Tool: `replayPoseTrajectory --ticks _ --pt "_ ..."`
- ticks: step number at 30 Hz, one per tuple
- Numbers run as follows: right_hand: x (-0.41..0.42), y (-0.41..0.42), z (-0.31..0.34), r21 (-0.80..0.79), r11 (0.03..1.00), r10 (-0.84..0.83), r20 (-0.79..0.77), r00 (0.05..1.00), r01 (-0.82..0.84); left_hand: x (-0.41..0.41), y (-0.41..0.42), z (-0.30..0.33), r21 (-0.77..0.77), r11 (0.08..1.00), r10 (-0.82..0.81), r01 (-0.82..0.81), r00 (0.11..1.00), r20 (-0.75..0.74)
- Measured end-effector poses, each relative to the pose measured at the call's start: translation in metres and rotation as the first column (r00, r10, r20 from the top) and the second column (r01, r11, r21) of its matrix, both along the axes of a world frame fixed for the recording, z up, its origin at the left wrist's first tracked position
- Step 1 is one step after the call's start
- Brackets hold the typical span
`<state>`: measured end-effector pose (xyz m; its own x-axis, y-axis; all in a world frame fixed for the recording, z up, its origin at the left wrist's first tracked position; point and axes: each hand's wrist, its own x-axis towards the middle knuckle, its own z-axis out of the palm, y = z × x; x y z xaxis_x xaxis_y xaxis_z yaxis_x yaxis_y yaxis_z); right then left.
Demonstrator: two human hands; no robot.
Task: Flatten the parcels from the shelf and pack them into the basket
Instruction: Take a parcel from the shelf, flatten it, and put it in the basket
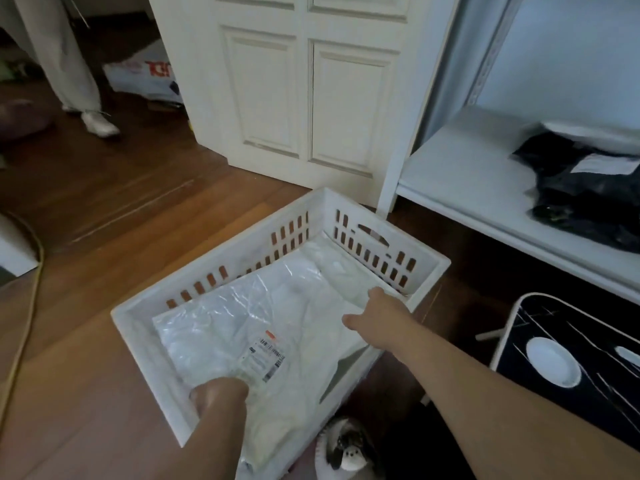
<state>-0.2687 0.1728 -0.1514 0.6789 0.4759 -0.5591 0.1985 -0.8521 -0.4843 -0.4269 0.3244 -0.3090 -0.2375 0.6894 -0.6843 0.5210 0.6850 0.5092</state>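
While it lies flat in the basket (429,268) at lower centre of the frame, the white parcel (277,327) is held at two edges. The left hand (218,393) has its fingers closed on the near edge, beside the label (266,358). The right hand (377,313) presses the right edge with fingers bent over it; whether they grip, I cannot tell. At right, black parcels (585,195) sit on the shelf (460,174). The basket stands on the floor (121,202), before a white door (304,91).
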Motion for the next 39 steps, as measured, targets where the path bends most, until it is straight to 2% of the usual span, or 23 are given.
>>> replayPoseTrajectory --ticks 2,3,4,5,6,8,9,13,15,17,23,29,31,34,37,39 --pt "-0.001 0.003 -0.002 -0.057 0.995 0.085 0.04 0.996 -0.082 0.006 -0.014 0.007 0.047 0.989 -0.133 0.14 0.981 -0.139" --pt "-0.001 0.004 -0.004 -0.084 0.99 0.119 0.069 0.991 -0.113 0.009 -0.023 0.012 0.103 0.951 -0.261 0.293 0.933 -0.25" --pt "0.0 0.005 -0.006 -0.111 0.984 0.15 0.094 0.984 -0.139 0.011 -0.029 0.013 0.178 0.864 -0.38 0.471 0.842 -0.382" --pt "0.001 0.005 -0.009 -0.139 0.976 0.186 0.12 0.975 -0.169 0.016 -0.032 0.013 0.204 0.732 -0.504 0.651 0.717 -0.481" --pt "0.002 0.005 -0.012 -0.163 0.966 0.222 0.14 0.965 -0.199 0.024 -0.033 0.01 0.199 0.553 -0.609 0.809 0.555 -0.567" --pt "0.003 0.005 -0.016 -0.2 0.946 0.29 0.169 0.942 -0.256 0.039 -0.033 0.009 0.118 0.271 -0.77 0.955 0.289 -0.568" --pt "0.004 0.005 -0.018 -0.214 0.936 0.319 0.178 0.931 -0.28 0.044 -0.031 0.007 0.069 0.192 -0.83 0.979 0.2 -0.521" --pt "0.008 0.008 -0.028 -0.283 0.9 0.397 0.221 0.891 -0.331 0.052 -0.023 -0.014 -0.138 0.016 -0.92 0.99 -0.04 -0.391" --pt "0.011 0.009 -0.033 -0.31 0.883 0.428 0.223 0.876 -0.352 0.047 -0.02 -0.024 -0.222 -0.042 -0.926 0.974 -0.121 -0.357" --pt "0.014 0.01 -0.038 -0.331 0.872 0.445 0.226 0.867 -0.361 0.043 -0.016 -0.032 -0.272 -0.081 -0.929 0.959 -0.172 -0.327" --pt "0.021 0.01 -0.043 -0.361 0.857 0.462 0.218 0.86 -0.369 0.047 -0.01 -0.038 -0.344 -0.108 -0.944 0.933 -0.205 -0.259" --pt "0.02 0.001 -0.032 -0.27 0.904 0.395 0.236 0.888 -0.331 0.077 -0.005 -0.009 -0.403 -0.159 -0.86 0.901 -0.327 -0.391" --pt "0.022 -0.008 -0.023 -0.191 0.942 0.316 0.236 0.919 -0.275 0.1 -0.008 0.017 -0.342 -0.186 -0.816 0.921 -0.338 -0.468" --pt "0.03 -0.035 -0.008 -0.103 0.982 0.178 0.271 0.946 -0.156 0.141 -0.025 0.067 -0.121 -0.247 -0.757 0.961 -0.269 -0.595" --pt "0.045 -0.081 0.007 -0.128 0.989 0.118 0.339 0.933 -0.079 0.185 -0.062 0.126 0.091 -0.369 -0.723 0.925 -0.224 -0.653" --pt "0.056 -0.118 0.018 -0.171 0.985 0.076 0.351 0.933 -0.016 0.209 -0.095 0.16 0.162 -0.455 -0.708 0.876 -0.246 -0.662"
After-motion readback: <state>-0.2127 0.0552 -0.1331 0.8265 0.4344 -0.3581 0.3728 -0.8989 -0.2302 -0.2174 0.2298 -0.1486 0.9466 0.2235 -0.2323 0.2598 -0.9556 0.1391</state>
